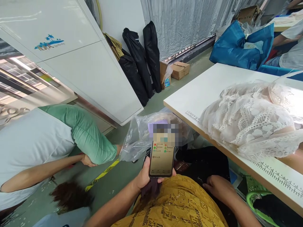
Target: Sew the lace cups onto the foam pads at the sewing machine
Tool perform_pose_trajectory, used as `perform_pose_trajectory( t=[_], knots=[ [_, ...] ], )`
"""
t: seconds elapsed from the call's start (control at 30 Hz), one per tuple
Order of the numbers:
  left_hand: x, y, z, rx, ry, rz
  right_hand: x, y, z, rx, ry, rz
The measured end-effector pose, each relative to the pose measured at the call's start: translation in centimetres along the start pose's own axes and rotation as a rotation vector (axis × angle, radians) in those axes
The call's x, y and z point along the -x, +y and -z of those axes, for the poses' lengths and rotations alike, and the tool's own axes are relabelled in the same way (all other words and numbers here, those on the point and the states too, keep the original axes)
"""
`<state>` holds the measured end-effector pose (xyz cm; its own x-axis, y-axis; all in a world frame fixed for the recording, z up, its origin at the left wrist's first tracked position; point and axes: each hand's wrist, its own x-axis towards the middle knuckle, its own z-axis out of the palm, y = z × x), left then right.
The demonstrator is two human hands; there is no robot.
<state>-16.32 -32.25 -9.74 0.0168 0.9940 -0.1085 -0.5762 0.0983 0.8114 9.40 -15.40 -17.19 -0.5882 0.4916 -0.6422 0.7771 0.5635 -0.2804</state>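
My left hand (143, 174) is wrapped round a smartphone (162, 164), held upright over my lap. Its lit screen shows a list of small coloured icons, and the top part is blurred out. My right hand (219, 186) rests low on my dark trousers (203, 164), below the table edge. Its fingers curl downward, and whatever may be in them is hidden. Behind the phone lies a clear plastic bag (136, 135) with a purple item (153, 126) in it. White lace fabric (251, 123) is heaped on the white table (189, 97) to my right.
At left, a person in green trousers (87, 132) bends over. A white cabinet (92, 69) stands ahead, with black wrapped bundles (151, 53) and cardboard boxes (180, 70) beyond. Behind the table sits a blue bag (229, 50). A green basket (252, 201) is under the table.
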Motion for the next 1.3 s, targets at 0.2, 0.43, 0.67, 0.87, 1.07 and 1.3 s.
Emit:
perform_pose_trajectory(
  t=[0.2,0.43,0.67,0.87,1.07,1.3],
  knots=[
    [0.0,0.1,-0.2,0.037,0.017,-0.025,0.4,0.8,1.0,0.033,-0.013,-0.052],
    [-0.1,0.0,0.0,0.028,0.011,-0.009,0.6,0.2,0.0,-0.034,-0.084,-0.029],
    [0.1,0.0,0.0,0.015,0.018,-0.014,0.6,0.5,-0.4,-0.077,-0.089,-0.024],
    [0.0,0.0,-0.2,0.011,0.015,-0.015,0.7,1.9,0.5,-0.034,0.055,-0.074],
    [-0.2,0.0,-0.3,0.001,-0.021,-0.015,1.1,1.5,0.5,-0.023,-0.03,-0.084],
    [0.1,-0.3,0.1,-0.013,-0.026,0.007,1.4,1.0,0.2,-0.064,-0.078,-0.076]
  ],
)
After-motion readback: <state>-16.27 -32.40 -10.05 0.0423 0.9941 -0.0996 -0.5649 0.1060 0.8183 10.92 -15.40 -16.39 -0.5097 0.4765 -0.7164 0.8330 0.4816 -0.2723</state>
